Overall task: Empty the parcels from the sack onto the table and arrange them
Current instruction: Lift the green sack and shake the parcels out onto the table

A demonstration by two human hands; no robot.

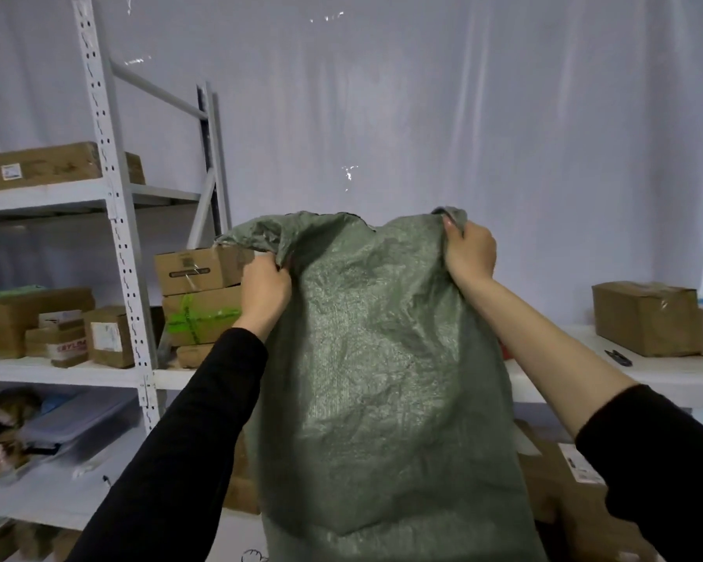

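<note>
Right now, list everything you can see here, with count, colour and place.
Sack: one, green, held up at centre.
Shelving rack: one, white, left.
Cardboard boxes: several, brown, on the rack's shelves.
Taped box: one, brown with green tape, middle shelf.
Plastic bin: one, clear, lower shelf.
Lone box: one, brown, right ledge.
Small tool: one, black, beside that box.
Labelled parcel: one, brown, lower right behind the sack.
Left hand: one, grips the sack's upper edge.
Right hand: one, grips the sack's upper corner.
</note>
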